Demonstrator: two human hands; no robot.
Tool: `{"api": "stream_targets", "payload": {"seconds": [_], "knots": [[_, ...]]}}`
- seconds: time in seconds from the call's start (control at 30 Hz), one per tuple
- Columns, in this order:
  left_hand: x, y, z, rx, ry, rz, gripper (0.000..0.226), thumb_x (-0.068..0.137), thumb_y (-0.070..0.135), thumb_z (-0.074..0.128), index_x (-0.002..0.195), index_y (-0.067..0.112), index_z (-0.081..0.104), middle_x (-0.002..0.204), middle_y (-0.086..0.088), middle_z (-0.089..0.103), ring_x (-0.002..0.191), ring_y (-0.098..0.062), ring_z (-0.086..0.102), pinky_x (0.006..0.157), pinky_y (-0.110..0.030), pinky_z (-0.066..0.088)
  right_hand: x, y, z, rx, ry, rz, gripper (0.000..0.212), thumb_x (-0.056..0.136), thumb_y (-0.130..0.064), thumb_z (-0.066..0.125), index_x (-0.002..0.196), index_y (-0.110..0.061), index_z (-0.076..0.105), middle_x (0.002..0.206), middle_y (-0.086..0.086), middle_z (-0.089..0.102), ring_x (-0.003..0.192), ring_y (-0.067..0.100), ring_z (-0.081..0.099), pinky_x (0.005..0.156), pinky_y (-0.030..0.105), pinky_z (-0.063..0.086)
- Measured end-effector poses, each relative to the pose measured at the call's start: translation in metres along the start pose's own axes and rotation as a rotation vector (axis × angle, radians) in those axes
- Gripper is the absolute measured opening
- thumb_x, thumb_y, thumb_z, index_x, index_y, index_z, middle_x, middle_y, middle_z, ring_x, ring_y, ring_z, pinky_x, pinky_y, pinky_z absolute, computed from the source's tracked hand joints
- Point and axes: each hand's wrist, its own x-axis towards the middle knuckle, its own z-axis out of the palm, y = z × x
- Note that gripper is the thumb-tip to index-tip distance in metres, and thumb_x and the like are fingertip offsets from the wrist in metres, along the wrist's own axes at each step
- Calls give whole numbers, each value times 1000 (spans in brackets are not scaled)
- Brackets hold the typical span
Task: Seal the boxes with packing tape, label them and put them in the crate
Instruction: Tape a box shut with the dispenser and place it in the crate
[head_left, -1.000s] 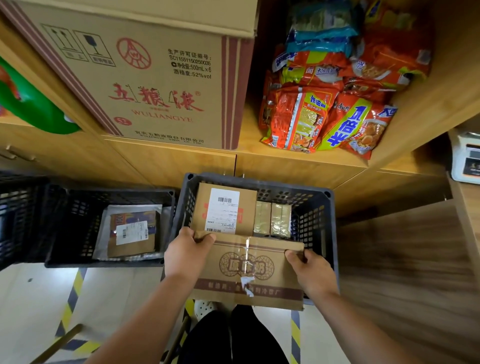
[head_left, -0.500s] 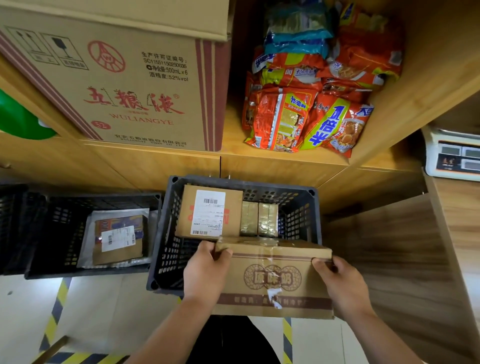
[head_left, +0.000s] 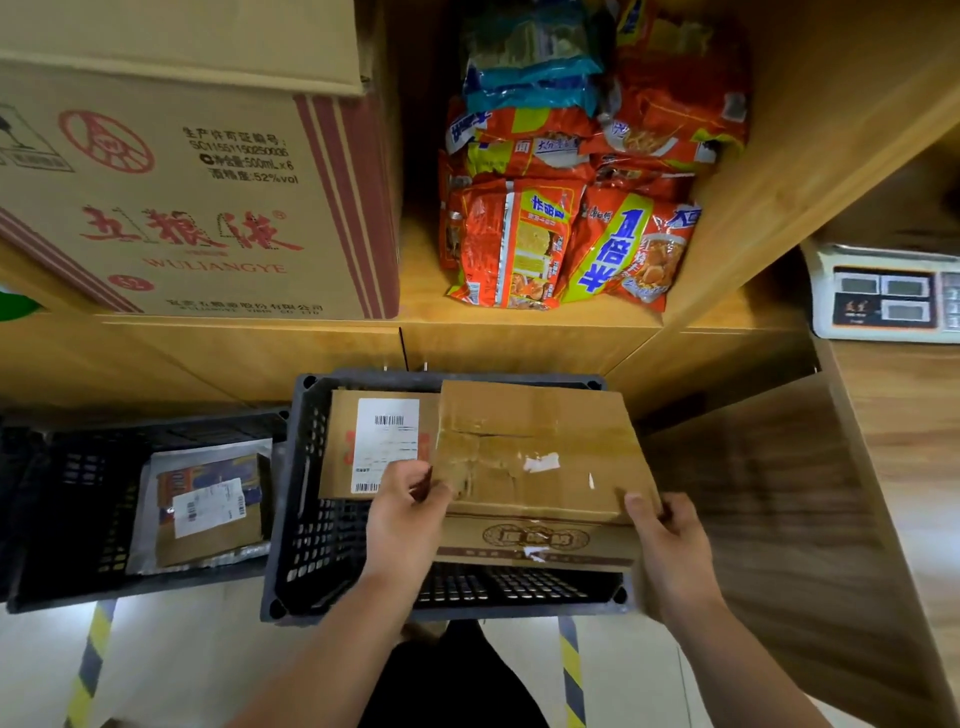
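Item: box (head_left: 535, 457), brown cardboard, taped across its top seam, with white paper scraps stuck to it; no shipping label shows on the faces in view. Location: held in the air over the right half of the crate (head_left: 283, 525), partly below its rim at the near wall. Hold: left hand (head_left: 410, 514) clamps the left near corner, right hand (head_left: 670, 545) clamps the right near corner, hands well apart with the box between them. Orientation: long axis runs left to right, parallel to the crate's near wall; top face tipped up toward the person, printed side panel facing the person. Also in the crate: labelled box (head_left: 379, 447), flat in the far left corner, its right edge hidden behind the held box. Step in hand, by judgement: placing the box in the crate. The next move likely calls for levelling it, lowering it beside the labelled box, and letting go. Adjacent: second crate (head_left: 67, 525) to the left, holding a parcel (head_left: 208, 512).
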Motion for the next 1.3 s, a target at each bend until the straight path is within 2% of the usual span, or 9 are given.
{"api": "stream_targets", "payload": {"seconds": [0.13, 0.27, 0.4, 0.57, 0.73, 0.87, 1.0, 1.13, 1.3], "knots": [[7, 4, 7, -6, -52, 24, 27, 88, 16, 60, 108, 33, 52, 91, 27, 55, 84, 10, 53, 71, -14, 39, 14, 0, 1, -7, 12, 15, 20, 94, -28, 54, 108, -15, 48, 90, -2, 54, 77, 8, 48, 76, 32, 34], [4, 9, 6, 39, -58, 21, 32, 89, 20, 59, 118, 33, 53, 88, 31, 51, 80, 12, 50, 67, -12, 37, 18, -4, -3, -45, 31, -26, 20, 93, -32, 56, 107, -20, 50, 92, -3, 57, 82, 10, 52, 76, 35, 38], [-7, 10, -1, 80, -56, -15, 41, 90, 28, 57, 131, 27, 51, 82, 25, 53, 70, 4, 52, 59, -15, 38, 15, -16, -13, -174, 66, -132, 19, 91, -41, 54, 105, -28, 53, 90, -10, 58, 86, 11, 55, 81, 41, 48], [-15, -3, -8, 50, -97, -111, 30, 91, 28, 56, 120, 23, 60, 86, 21, 58, 82, -3, 57, 72, -26, 42, 2, -31, -19, -403, 135, -343, 20, 89, -46, 55, 103, -33, 56, 84, -15, 60, 84, 14, 57, 79, 39, 51], [-14, -20, -2, -13, -171, -253, 29, 91, 27, 55, 118, 18, 62, 94, 10, 65, 89, -12, 61, 86, -35, 49, -4, -29, -18, -441, 206, -424, 39, 85, -54, 56, 113, -27, 58, 102, -9, 55, 104, 16, 51, 86, 44, 48], [-10, -23, 0, -10, -191, -253, 25, 91, 27, 55, 114, 21, 65, 97, 8, 67, 91, -12, 62, 81, -31, 48, -4, -19, -13, -418, 187, -342, 44, 83, -60, 52, 112, -28, 58, 104, -9, 53, 108, 19, 50, 88, 46, 47], [1, -13, -5, -33, -194, -225, 14, 91, 23, 55, 94, 32, 65, 85, 3, 68, 73, -16, 60, 65, -28, 47, -4, -14, -8, -372, 177, -325, 46, 83, -61, 51, 116, -29, 56, 110, -8, 53, 112, 17, 47, 91, 44, 46], [12, -19, -2, -96, -212, -324, 12, 86, 19, 59, 86, 23, 69, 88, -4, 70, 87, -24, 65, 89, -45, 51, -4, -26, 5, -370, 186, -428, 52, 77, -57, 47, 120, -29, 57, 105, -11, 49, 105, 8, 40, 83, 34, 41], [18, -37, 11, -134, -257, -475, 18, 83, 23, 64, 73, 9, 62, 85, -9, 66, 82, -23, 63, 87, -40, 52, 4, -37, 20, -514, 178, -544, 61, 77, -59, 47, 126, -24, 58, 105, -10, 47, 97, 5, 32, 90, 35, 38]]}}
